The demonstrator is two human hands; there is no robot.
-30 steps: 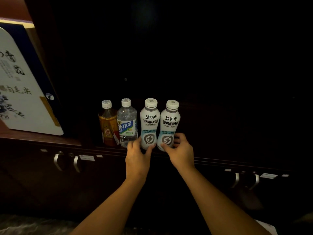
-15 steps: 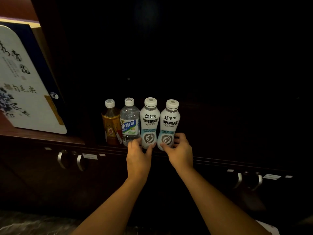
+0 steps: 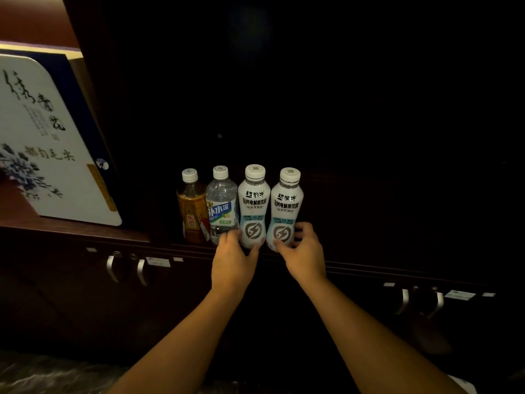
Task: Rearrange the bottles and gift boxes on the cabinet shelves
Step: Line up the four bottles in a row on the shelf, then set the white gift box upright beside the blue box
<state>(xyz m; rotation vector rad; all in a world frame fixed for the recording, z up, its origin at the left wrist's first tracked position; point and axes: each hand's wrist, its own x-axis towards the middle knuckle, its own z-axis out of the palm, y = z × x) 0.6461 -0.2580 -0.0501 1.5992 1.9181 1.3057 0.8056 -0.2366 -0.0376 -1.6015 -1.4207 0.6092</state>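
left hand [image 3: 233, 257] gripped base of left white bottle [image 3: 253, 206], beside clear water bottle [image 3: 222, 204] | right hand [image 3: 305, 251] gripped right white bottle [image 3: 286, 209], one further along

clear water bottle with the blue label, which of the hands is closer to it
Left. The left hand grips the white bottle right beside the clear water bottle; the right hand sits one bottle further away.

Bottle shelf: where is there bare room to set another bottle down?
Free: the dark shelf right of the rightmost white bottle, though its depth is too dim to judge. Crowded: the four bottles stand shoulder to shoulder, tea bottle by the divider; left hand and right hand grip the white pair.
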